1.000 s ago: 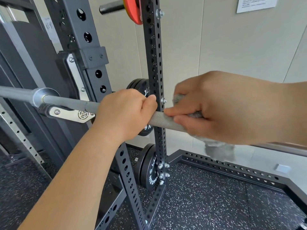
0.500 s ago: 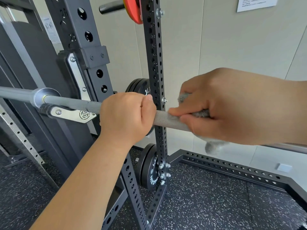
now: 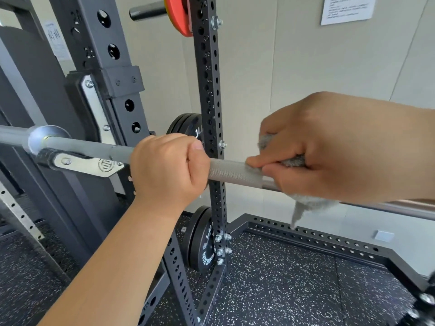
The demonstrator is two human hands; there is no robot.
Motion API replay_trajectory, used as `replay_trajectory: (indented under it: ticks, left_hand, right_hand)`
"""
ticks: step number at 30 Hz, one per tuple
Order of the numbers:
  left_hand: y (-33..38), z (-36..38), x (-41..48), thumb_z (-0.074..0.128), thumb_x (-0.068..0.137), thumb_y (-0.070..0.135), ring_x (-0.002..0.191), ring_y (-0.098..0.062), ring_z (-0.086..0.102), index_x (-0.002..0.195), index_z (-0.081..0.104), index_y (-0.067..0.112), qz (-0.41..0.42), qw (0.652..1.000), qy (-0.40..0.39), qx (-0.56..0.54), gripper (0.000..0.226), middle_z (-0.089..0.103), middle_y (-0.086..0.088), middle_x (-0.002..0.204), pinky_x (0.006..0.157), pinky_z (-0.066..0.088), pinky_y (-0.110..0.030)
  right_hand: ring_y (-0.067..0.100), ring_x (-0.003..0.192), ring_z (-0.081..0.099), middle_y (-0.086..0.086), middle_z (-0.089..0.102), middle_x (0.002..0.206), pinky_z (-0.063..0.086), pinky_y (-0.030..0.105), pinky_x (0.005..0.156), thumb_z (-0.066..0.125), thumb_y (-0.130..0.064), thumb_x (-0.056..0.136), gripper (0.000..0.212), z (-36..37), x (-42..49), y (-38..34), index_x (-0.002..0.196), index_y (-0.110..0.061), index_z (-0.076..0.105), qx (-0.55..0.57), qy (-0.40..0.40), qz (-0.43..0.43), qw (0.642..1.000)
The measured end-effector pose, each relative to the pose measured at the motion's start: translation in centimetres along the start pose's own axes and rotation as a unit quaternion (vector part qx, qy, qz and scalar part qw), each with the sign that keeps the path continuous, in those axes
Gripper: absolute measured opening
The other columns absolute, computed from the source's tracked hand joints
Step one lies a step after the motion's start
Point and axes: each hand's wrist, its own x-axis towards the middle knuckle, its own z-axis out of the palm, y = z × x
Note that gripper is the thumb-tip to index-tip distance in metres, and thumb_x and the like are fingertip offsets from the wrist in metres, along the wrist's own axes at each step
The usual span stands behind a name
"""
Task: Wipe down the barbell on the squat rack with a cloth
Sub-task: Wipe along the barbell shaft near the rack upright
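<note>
Right hand (image 3: 341, 149) is clenched round the cloth (image 3: 303, 205), wrapping it onto the bar (image 3: 233, 172), with thumb and forefinger pinching fabric against the knurling. Just beside this grip, left hand (image 3: 168, 168) fists the bare bar. Beyond that hand the bar rests on the hook (image 3: 77, 161). Risks: the cloth tail hanging below the grip may snag, and a hard stroke may shift the bar on its hook.

I count one barbell (image 3: 233, 172), one cloth (image 3: 306, 204), my left hand (image 3: 169, 168) and right hand (image 3: 341, 149), one red plate (image 3: 179, 15), two black plate stacks, upper stack (image 3: 186, 124) and lower stack (image 3: 200, 241).
</note>
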Motion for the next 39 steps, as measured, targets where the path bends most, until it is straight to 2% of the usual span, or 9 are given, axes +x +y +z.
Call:
replay_trajectory:
  ticks: [5, 8, 11, 18, 23, 26, 30, 34, 39]
  left_hand:
    - [0.9, -0.6, 0.3, 0.035, 0.092, 0.021, 0.044, -0.024, 0.027, 0.055, 0.033, 0.022, -0.012, 1.0, -0.026, 0.0, 0.037, 0.021, 0.01, 0.052, 0.054, 0.015, -0.029]
    - [1.2, -1.0, 0.6, 0.034, 0.094, 0.025, 0.045, -0.022, 0.025, 0.058, 0.023, 0.031, -0.021, 0.998, -0.056, 0.006, 0.038, 0.016, 0.014, 0.053, 0.052, 0.01, -0.025]
    - [1.1, -1.3, 0.6, 0.033, 0.095, 0.028, 0.044, -0.021, 0.024, 0.059, 0.014, 0.037, -0.026, 0.996, -0.081, -0.007, 0.041, 0.017, 0.014, 0.05, 0.052, 0.009, -0.024]
    - [0.8, -2.3, 3.1, 0.022, 0.089, 0.063, 0.058, -0.009, 0.049, 0.06, 0.049, 0.023, -0.069, 0.96, -0.268, 0.039, 0.057, 0.05, 0.007, 0.057, 0.056, 0.03, -0.029]
    - [0.9, -2.5, 4.3, 0.015, 0.099, 0.064, 0.058, -0.017, 0.059, 0.059, 0.061, 0.014, -0.083, 0.927, -0.362, 0.058, 0.079, 0.06, 0.001, 0.052, 0.065, 0.048, -0.033]
    - [0.6, -2.1, 4.2, 0.026, 0.104, 0.05, 0.056, -0.025, 0.052, 0.057, 0.049, 0.01, -0.093, 0.937, -0.334, 0.045, 0.066, 0.05, -0.004, 0.054, 0.057, 0.04, -0.034]
    - [0.5, -1.9, 2.4, 0.023, 0.099, 0.043, 0.048, -0.021, 0.039, 0.051, 0.035, 0.016, -0.049, 0.974, -0.215, 0.059, 0.056, 0.038, 0.0, 0.048, 0.05, 0.023, -0.032]
    - [0.2, -1.3, 1.4, 0.026, 0.096, 0.04, 0.042, -0.01, 0.024, 0.049, 0.022, 0.027, -0.029, 0.988, -0.141, 0.054, 0.048, 0.023, 0.01, 0.043, 0.049, 0.013, -0.026]
    - [0.3, -0.9, 0.8, 0.033, 0.097, 0.033, 0.042, -0.02, 0.022, 0.056, 0.012, 0.035, -0.014, 0.996, -0.079, 0.045, 0.046, 0.014, 0.016, 0.047, 0.051, 0.01, -0.023]
  right_hand:
    - [0.01, 0.067, 0.054, -0.002, 0.057, 0.069, 0.037, 0.014, 0.059, 0.036, -0.04, 0.092, 0.042, 1.4, 1.9, 0.0, 0.093, -0.023, 0.075, 0.025, 0.004, -0.008, 1.0]
    - [0.005, 0.066, 0.053, -0.008, 0.054, 0.069, 0.034, 0.011, 0.055, 0.04, -0.041, 0.091, 0.039, 0.7, 0.9, 0.1, 0.087, -0.026, 0.075, 0.037, 0.0, 0.007, 0.999]
    - [0.006, 0.064, 0.054, -0.006, 0.055, 0.07, 0.042, 0.021, 0.053, 0.041, -0.041, 0.093, 0.038, 0.3, 0.2, 0.7, 0.079, -0.021, 0.07, 0.005, 0.001, 0.015, 1.0]
    - [0.0, 0.069, 0.05, -0.012, 0.051, 0.07, 0.033, 0.005, 0.061, 0.046, -0.035, 0.097, 0.03, 0.7, 1.4, 0.3, 0.088, -0.029, 0.074, 0.056, -0.004, -0.015, 0.998]
    - [0.003, 0.067, 0.053, -0.01, 0.053, 0.072, 0.037, 0.014, 0.058, 0.041, -0.04, 0.095, 0.034, 0.2, 0.6, 0.5, 0.088, -0.032, 0.074, 0.033, -0.011, -0.019, 0.999]
    - [0.005, 0.072, 0.054, -0.009, 0.055, 0.075, 0.039, 0.014, 0.063, 0.042, -0.04, 0.097, 0.033, 1.2, 1.7, 0.4, 0.097, -0.032, 0.074, 0.053, -0.007, -0.017, 0.998]
    - [0.005, 0.069, 0.056, -0.007, 0.055, 0.068, 0.04, 0.007, 0.062, 0.049, -0.037, 0.095, 0.028, 0.4, 0.7, 0.4, 0.087, -0.034, 0.076, 0.077, 0.0, -0.021, 0.997]
    - [0.007, 0.067, 0.06, -0.005, 0.061, 0.072, 0.045, 0.019, 0.06, 0.047, -0.04, 0.095, 0.033, 0.3, 0.3, 0.4, 0.089, -0.027, 0.077, 0.07, 0.012, -0.007, 0.997]
    - [0.003, 0.078, 0.065, -0.011, 0.069, 0.085, 0.052, 0.024, 0.07, 0.043, -0.045, 0.09, 0.037, 1.5, 1.9, 0.0, 0.102, -0.032, 0.075, 0.131, 0.009, 0.042, 0.99]
